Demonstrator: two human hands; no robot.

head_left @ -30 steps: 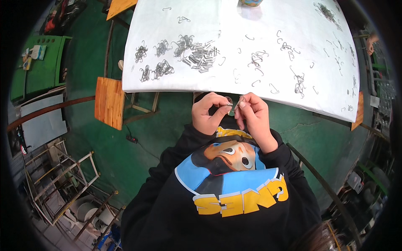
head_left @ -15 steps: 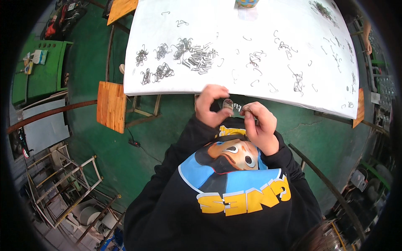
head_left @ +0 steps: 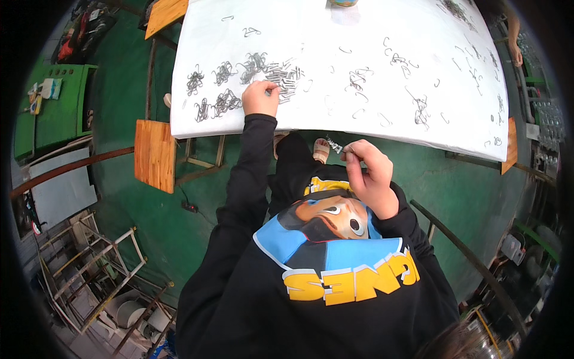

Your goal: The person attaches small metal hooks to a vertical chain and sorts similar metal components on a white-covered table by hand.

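Observation:
My left hand [head_left: 261,99] reaches onto the white table at the near side of a pile of short metal pieces [head_left: 288,76]. Its fingers are bent together at the pile; what they hold, if anything, I cannot make out. Off the table's near edge, my right hand [head_left: 372,179] pinches the end of a thin metal hook. Several shiny small metal pieces [head_left: 334,145] sit in a row at the hook's far end. Clusters of bent wire hooks [head_left: 227,103] lie to the left of and beyond my left hand.
More wire hooks [head_left: 421,110] are scattered across the right half of the table [head_left: 317,116]. A colourful container [head_left: 344,3] stands at the far edge. Wooden stools [head_left: 155,152] flank the table. Another person's hand [head_left: 515,54] shows at the far right.
My left hand has left the small metal pieces by my right hand and moved forward and left to the pile on the table. My right hand stays nearly in place, still gripping the hook.

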